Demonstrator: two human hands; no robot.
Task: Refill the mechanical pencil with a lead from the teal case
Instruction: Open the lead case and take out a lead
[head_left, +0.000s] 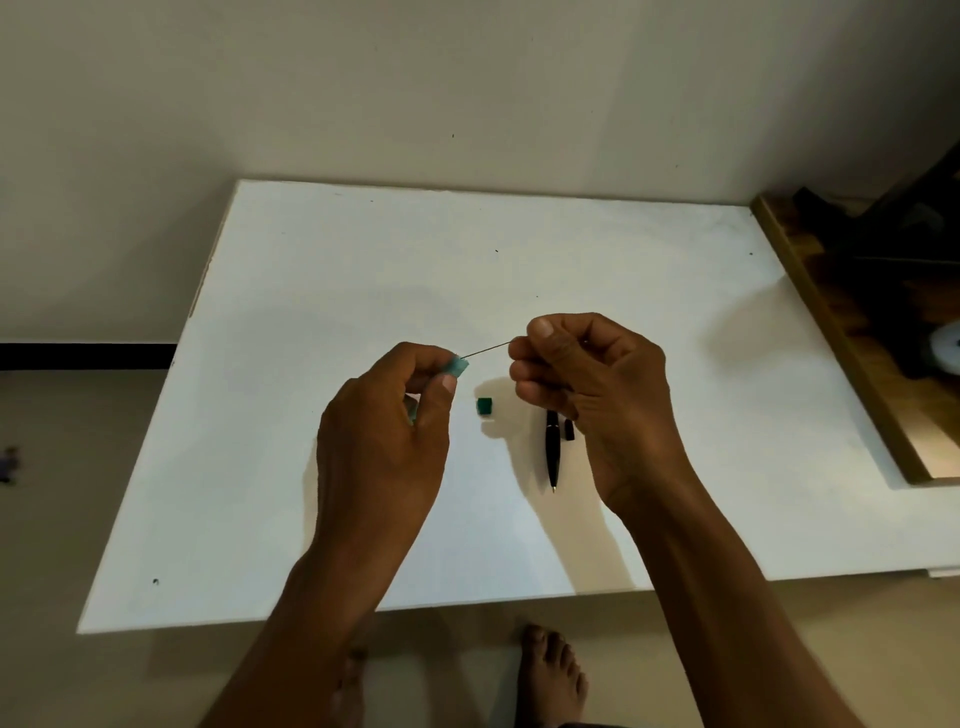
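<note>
My left hand holds the teal lead case above the white table, its open end pointing right. A thin lead runs from the case mouth to my right hand, whose thumb and forefinger pinch its far end. On the table below lie the case's dark green cap, the black mechanical pencil with its tip toward me, and a small black pencil cap beside it, partly hidden by my right hand.
A wooden shelf with dark objects borders the table on the right. The wall stands behind the table. My bare feet are on the floor at the table's near edge.
</note>
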